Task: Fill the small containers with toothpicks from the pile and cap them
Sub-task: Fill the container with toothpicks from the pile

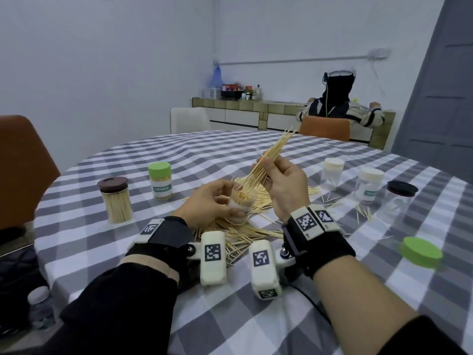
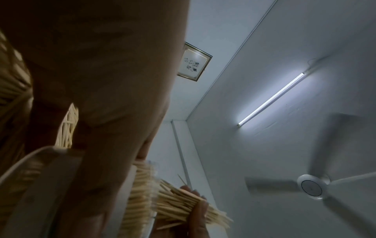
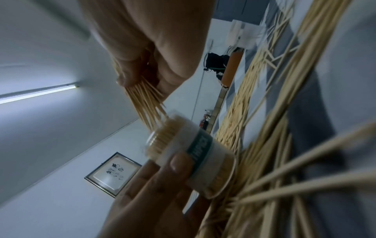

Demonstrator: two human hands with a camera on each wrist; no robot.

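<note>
My left hand grips a small clear container packed with toothpicks, held over the toothpick pile on the table. My right hand pinches a bundle of toothpicks, its lower ends touching the container's open mouth. In the right wrist view the container shows a green label, and the bundle meets its rim. The left wrist view shows the bundle beside the filled container.
A brown-lidded filled jar and a green-capped filled jar stand at the left. Two white-capped clear jars, a dark lid and a loose green cap lie right. A person sits beyond the table.
</note>
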